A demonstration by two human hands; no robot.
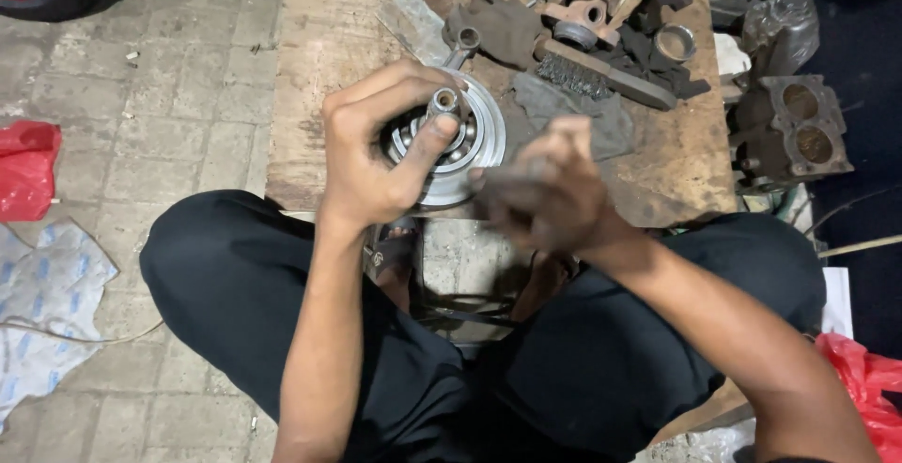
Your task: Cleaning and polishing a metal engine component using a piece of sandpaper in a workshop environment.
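Note:
My left hand [376,153] grips a round silver metal hub with a central shaft [479,139], fingers wrapped over its top and thumb pressed against the inner part. The hub is held at the near edge of a worn wooden board [310,78]. My right hand [545,191], dirty and motion-blurred, is closed just right of the hub and touches its rim; whether it holds anything I cannot tell. I sit cross-legged in black trousers behind the board.
On the board lie a wire brush [601,73], grey rags [583,115], a connecting rod [460,45], a metal ring [675,42] and other parts. An engine cylinder block [799,130] stands right. Red plastic bags [26,167] lie on the paved floor.

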